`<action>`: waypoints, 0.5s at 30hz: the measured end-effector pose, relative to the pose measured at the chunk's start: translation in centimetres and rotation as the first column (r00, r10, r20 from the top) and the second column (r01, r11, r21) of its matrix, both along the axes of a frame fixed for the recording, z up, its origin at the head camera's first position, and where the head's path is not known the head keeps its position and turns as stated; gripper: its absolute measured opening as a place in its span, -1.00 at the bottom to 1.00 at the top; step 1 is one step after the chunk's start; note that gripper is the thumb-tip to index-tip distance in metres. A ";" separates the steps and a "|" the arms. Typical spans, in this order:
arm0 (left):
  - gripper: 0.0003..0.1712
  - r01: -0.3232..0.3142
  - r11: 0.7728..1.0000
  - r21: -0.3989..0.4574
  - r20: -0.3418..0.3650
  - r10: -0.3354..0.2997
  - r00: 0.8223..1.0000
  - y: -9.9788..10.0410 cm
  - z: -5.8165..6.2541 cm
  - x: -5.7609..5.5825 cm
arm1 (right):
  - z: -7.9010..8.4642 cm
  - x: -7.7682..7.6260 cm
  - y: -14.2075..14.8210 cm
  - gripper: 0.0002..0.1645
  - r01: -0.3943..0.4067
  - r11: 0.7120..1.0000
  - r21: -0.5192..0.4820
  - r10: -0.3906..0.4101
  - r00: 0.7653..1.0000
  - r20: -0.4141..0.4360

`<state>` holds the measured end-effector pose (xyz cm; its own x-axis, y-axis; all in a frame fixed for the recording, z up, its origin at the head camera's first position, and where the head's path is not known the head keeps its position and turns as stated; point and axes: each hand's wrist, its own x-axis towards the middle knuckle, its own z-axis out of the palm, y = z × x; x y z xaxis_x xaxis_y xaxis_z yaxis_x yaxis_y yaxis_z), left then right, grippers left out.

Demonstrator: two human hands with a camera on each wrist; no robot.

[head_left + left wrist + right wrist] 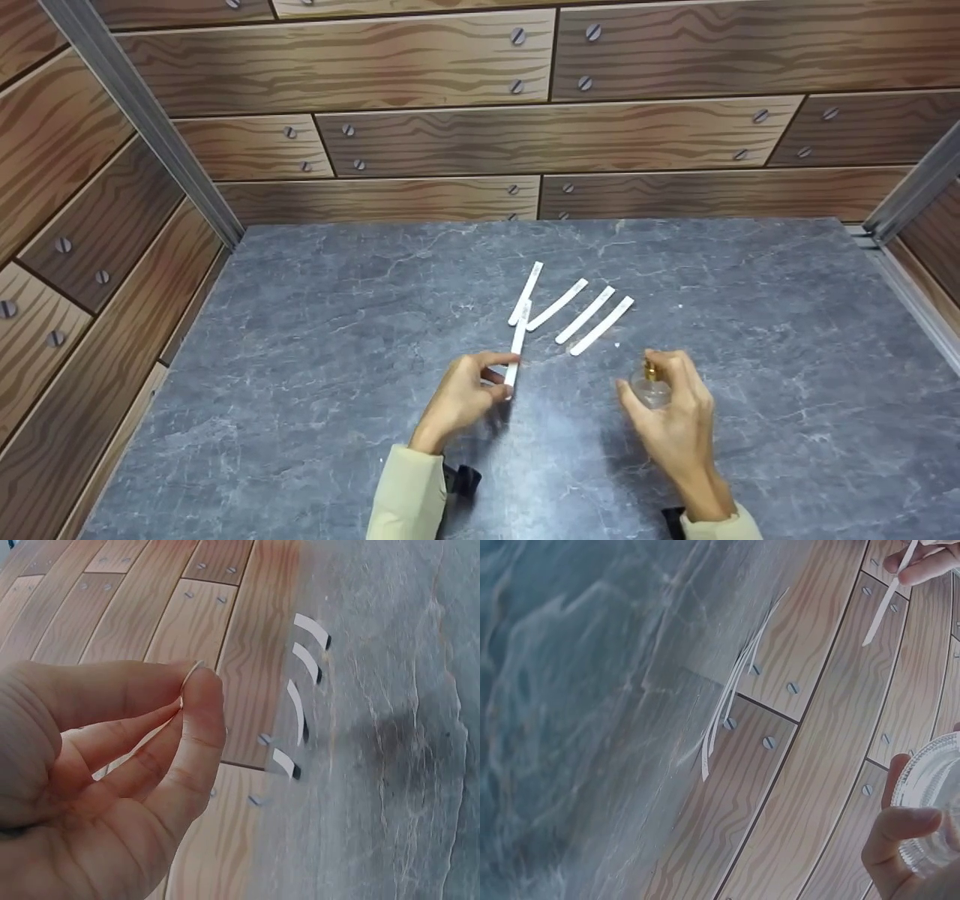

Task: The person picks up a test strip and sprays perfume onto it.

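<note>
My left hand (461, 394) pinches a white paper test strip (518, 341) near its lower end, between thumb and fingers. The held strip slants upward, its far end overlapping a strip on the table in the head view. To the right, my right hand (686, 427) grips a small clear glass perfume bottle (651, 391) with a gold spray top (650, 369); a fingertip lies at that top. Ribbed glass of the bottle (930, 787) shows at the right wrist view's edge. In the left wrist view, the strip is seen nearly edge-on, mostly hidden by the left hand (127, 757).
Several more white strips (586, 315) lie fanned out beyond the hands on the grey marbled table (300, 360). Tiny white specks (617, 345) dot the surface nearby. Wood-patterned panels (420, 142) with metal corner posts (150, 97) enclose the back and sides.
</note>
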<state>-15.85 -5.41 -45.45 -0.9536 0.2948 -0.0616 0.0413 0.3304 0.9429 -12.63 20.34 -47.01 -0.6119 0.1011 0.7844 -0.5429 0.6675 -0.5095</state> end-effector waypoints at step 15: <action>-0.51 -0.159 0.987 0.028 -0.042 0.160 0.986 -0.9 -2.2 -3.1 | 0.2 0.1 -0.2 -0.45 0.001 1.000 -0.004 -0.001 1.000 -0.010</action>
<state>-18.92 -6.28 -47.66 -0.9901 0.1398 -0.0135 0.0312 0.3125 0.9494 -12.52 20.11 -46.82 -0.6041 0.1043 0.7901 -0.5476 0.6660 -0.5065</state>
